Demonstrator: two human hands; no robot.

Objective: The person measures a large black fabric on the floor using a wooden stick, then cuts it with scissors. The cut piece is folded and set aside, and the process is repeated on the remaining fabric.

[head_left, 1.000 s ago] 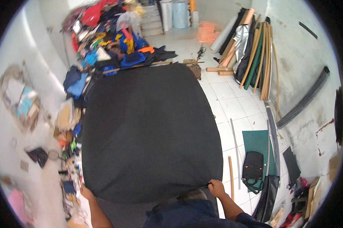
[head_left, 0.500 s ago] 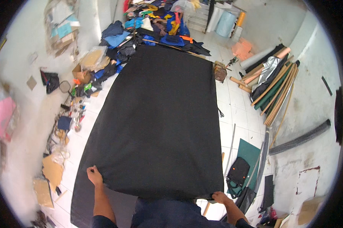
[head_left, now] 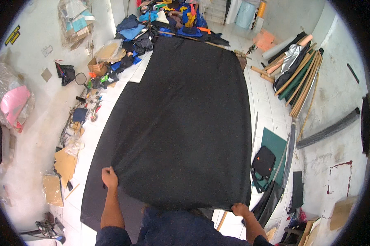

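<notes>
A large sheet of black fabric [head_left: 185, 123] stretches away from me, its near edge raised by both hands in front of my body. My left hand [head_left: 110, 177] is closed on its near left corner. At the near right corner, my right hand [head_left: 240, 209] pinches the edge with bent fingers. Below and to the left lies another dark grey-black layer [head_left: 101, 197], spread flat on the white tiled floor. A wooden pole [head_left: 193, 39] runs along the sheet's far end.
A heap of coloured cloth scraps [head_left: 181, 16] lies beyond the far end. Along the left wall are cardboard pieces [head_left: 66, 164] and clutter. To the right are fabric rolls [head_left: 300, 78], a green mat [head_left: 277, 143] and a black backpack [head_left: 263, 164].
The near left corner in my left hand has moved inward to the right, baring more of the layer beneath. My right hand still holds its corner. The view has shifted a little.
</notes>
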